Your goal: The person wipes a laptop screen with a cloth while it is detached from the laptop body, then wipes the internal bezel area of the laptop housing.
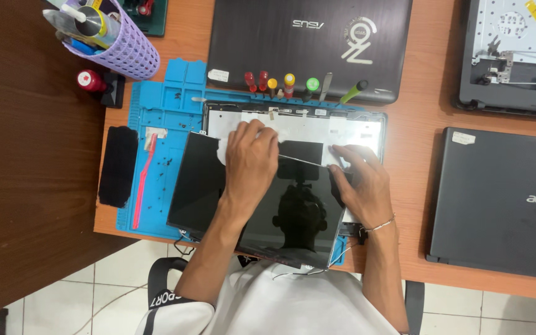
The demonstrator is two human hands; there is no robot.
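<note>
Two bare hands on one loose laptop screen panel, amid three more laptops on the desk.

One wooden desk point(429, 118) carries three other laptops: a closed dark one point(308, 43) at the top, a closed black one point(500, 201) at the right, and an opened-up one point(513, 53) at the top right corner. One blue work mat point(165, 115) bears the open screen back cover point(355, 130), and the black screen panel point(268, 211) lies tilted across it, its near edge towards the person. The left hand point(250, 158) lies flat with fingers spread on the panel's upper edge; the right hand point(358, 183) presses its upper right corner, fingers bent, clasping nothing. Seven tools with coloured handles point(290, 84) stand along the mat's top. One pink brush point(144, 180) lies on the mat, one black pad point(118, 164) beside it. One lilac mesh cup point(128, 46) holds several tools, too crowded to count.
</note>
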